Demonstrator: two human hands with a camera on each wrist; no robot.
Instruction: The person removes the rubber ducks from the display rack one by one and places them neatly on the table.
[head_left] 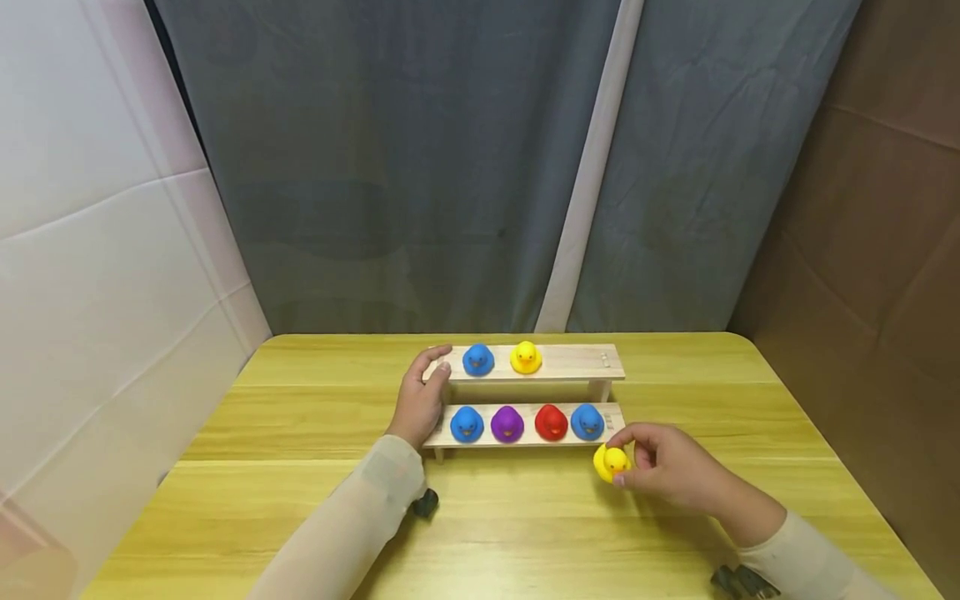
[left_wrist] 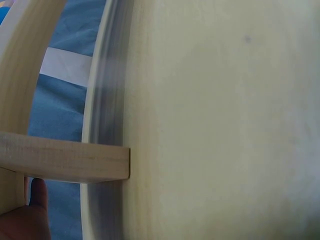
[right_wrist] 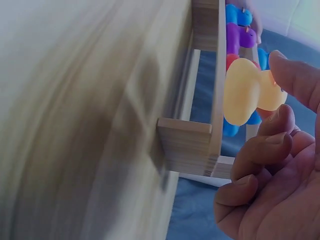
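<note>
A two-step wooden stand (head_left: 581, 364) carries small rubber ducks. On its upper step sit a blue duck (head_left: 477, 360) and a yellow duck (head_left: 526, 357). The lower step holds a blue duck (head_left: 467, 425), a purple duck (head_left: 507, 424), a red duck (head_left: 551, 422) and another blue duck (head_left: 587, 422). My left hand (head_left: 422, 402) grips the upper step's left end; the left wrist view shows only part of that hand (left_wrist: 27, 217). My right hand (head_left: 675, 467) pinches a second yellow duck (head_left: 611, 462) between thumb and fingers, just in front of the lower step's right end.
The stand rests on a wood-grain table (head_left: 315, 433). Behind the table hangs a grey curtain (head_left: 375, 167) with a pale strip (head_left: 592, 167). A white cloth wall (head_left: 112, 250) rises at the left, a brown one (head_left: 862, 233) at the right.
</note>
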